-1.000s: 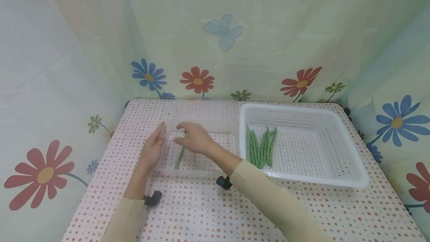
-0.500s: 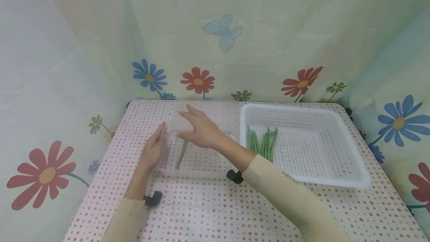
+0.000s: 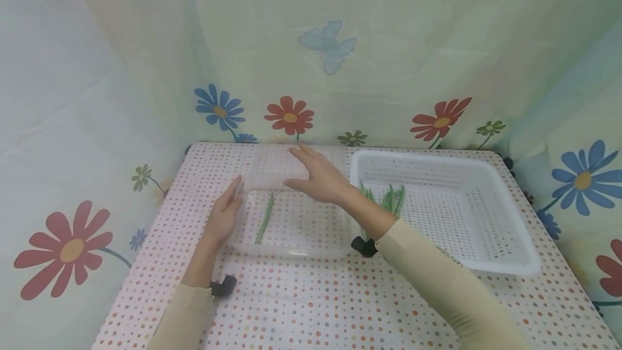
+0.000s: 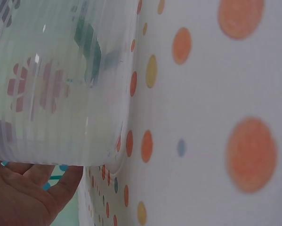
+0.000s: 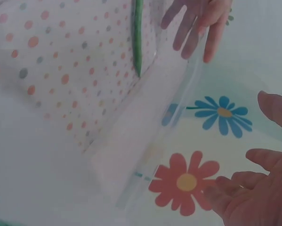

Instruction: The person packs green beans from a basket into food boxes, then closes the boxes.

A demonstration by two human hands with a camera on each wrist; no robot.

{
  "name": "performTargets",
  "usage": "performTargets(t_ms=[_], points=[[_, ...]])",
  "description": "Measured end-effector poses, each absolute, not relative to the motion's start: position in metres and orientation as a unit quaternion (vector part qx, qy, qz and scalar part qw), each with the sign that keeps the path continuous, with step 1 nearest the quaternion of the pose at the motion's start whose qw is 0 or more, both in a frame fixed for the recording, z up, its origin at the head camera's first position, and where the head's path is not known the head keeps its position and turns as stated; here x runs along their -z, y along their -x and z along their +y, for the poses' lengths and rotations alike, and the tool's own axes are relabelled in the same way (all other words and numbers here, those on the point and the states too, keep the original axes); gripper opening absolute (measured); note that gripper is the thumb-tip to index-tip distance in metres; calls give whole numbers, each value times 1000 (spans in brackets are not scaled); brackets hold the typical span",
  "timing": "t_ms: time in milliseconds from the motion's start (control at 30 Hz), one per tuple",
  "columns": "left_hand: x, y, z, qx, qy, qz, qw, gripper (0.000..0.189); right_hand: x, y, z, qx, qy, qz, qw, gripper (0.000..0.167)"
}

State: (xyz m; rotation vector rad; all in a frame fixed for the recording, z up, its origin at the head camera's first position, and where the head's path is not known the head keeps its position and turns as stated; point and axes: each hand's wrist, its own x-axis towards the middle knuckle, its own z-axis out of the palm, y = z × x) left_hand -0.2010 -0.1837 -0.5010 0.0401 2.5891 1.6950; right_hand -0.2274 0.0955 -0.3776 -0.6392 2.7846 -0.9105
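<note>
Left hand [image 3: 223, 216], fingers straight, at left side of clear box [image 3: 297, 252]; contact unclear. Bean [image 3: 265, 218] lies in box near left wall, close by left hand, to its right. Right hand [image 3: 319, 177], fingers apart, above far right part of box, farther from bean. White basket [image 3: 529, 261] right of box, more beans [image 3: 394, 199] inside. Dotted tablecloth [image 3: 291, 312] underneath. Beyond, pale curtain [image 3: 389, 58], flowers [image 3: 290, 116], butterfly [image 3: 328, 46].

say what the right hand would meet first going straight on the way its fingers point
Probably the flower-printed backdrop, near the red flower. The clear plastic box's far wall lies close to that line, though; depth is unclear, so the right hand might brush it first.
</note>
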Motion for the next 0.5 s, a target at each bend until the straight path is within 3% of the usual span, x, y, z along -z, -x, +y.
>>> performTargets(t_ms=[500], points=[[500, 200, -183, -540, -3, 841, 22, 54, 375, 235, 153, 347, 217, 910, 65, 83]])
